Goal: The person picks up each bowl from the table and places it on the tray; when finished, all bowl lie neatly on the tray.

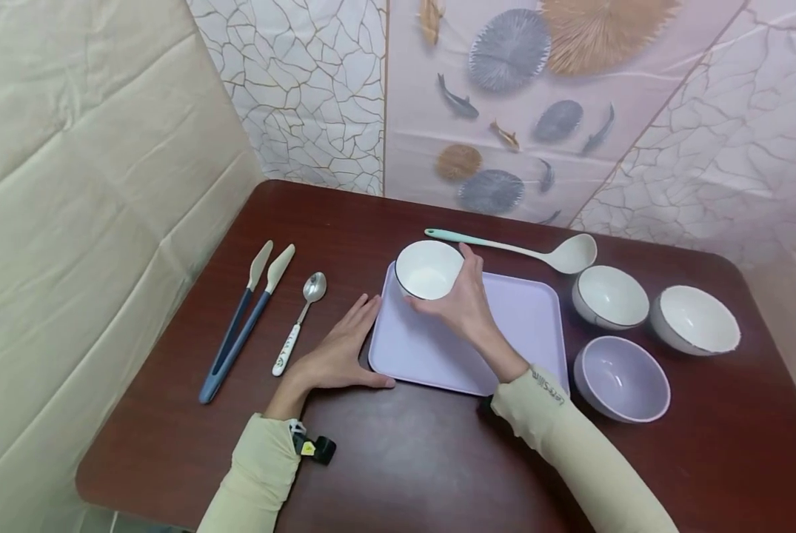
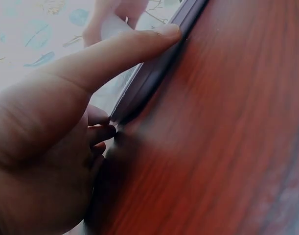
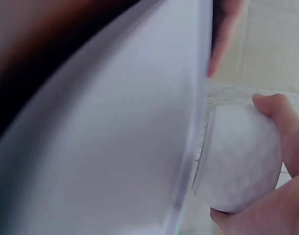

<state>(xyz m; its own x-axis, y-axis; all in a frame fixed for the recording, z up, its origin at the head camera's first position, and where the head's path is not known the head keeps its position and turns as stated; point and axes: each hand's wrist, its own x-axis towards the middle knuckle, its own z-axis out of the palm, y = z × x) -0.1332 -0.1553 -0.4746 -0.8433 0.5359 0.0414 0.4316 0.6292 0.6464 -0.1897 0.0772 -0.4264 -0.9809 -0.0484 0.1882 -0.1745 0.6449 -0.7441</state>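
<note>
My right hand [image 1: 460, 296] grips a white bowl [image 1: 427, 268] with a thin dark rim, thumb on its near side and fingers at its far side. The bowl is over the far left corner of a lavender rectangular tray [image 1: 524, 311]. In the right wrist view the bowl's faceted outer wall [image 3: 242, 156] shows between thumb and fingers. My left hand [image 1: 338, 352] rests at the tray's left end, fingers extended along its left edge. Its thumb [image 2: 139, 46] lies at the tray's front edge in the left wrist view.
Left of the tray lie blue-handled tongs [image 1: 238, 333] and a metal spoon [image 1: 300, 322] with a white patterned handle. A mint-handled ladle [image 1: 571, 254] lies behind the tray. To its right stand two white bowls [image 1: 612, 296] and a lavender bowl [image 1: 623, 377]. Walls border the table's back and left.
</note>
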